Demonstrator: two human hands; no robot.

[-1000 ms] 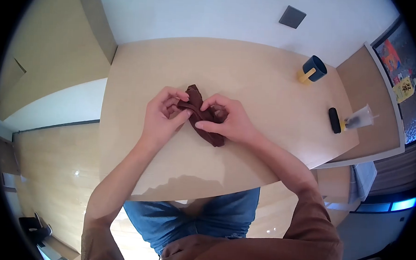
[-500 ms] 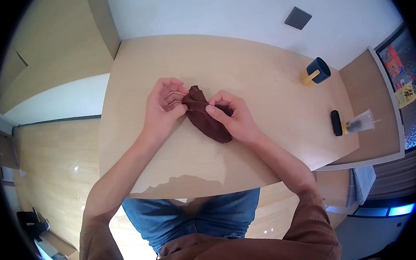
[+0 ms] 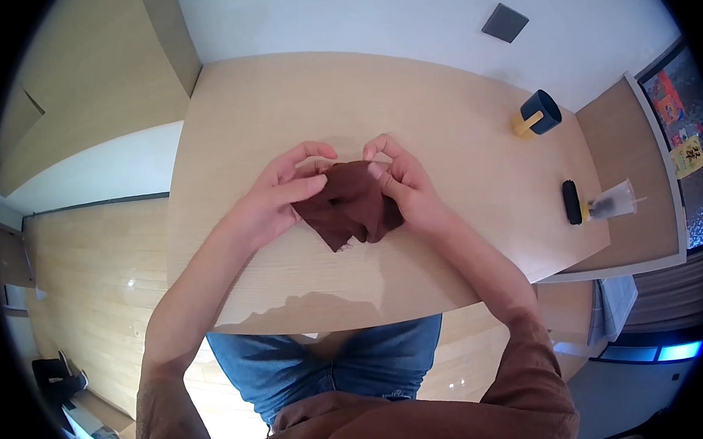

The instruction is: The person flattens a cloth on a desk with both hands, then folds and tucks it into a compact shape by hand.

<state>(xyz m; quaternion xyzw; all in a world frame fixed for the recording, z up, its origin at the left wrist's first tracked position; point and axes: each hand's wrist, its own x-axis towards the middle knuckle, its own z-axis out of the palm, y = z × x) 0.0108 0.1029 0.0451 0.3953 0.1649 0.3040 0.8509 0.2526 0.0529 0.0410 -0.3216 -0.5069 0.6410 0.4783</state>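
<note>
A crumpled piece of dark reddish-brown cloth (image 3: 351, 200) with a frayed lower edge is held up between both hands, just above the light wood table (image 3: 255, 90). My left hand (image 3: 278, 193) pinches its left side, with the thumb on the near face and the fingers behind. On the right, my right hand (image 3: 408, 187) grips the upper right edge between thumb and fingers. Folds hide part of the cloth, and some fingertips are out of sight behind it.
A dark mug with a yellow handle (image 3: 540, 114) stands at the back right. Nearer the right edge are a black elongated object (image 3: 571, 202) and a clear plastic cup with a straw (image 3: 615, 201). A wooden side panel (image 3: 629, 153) borders that side.
The cloth has gone from a narrow twisted bundle to a more spread shape, its frayed edge hanging toward me. Both hands have shifted their hold on it.
</note>
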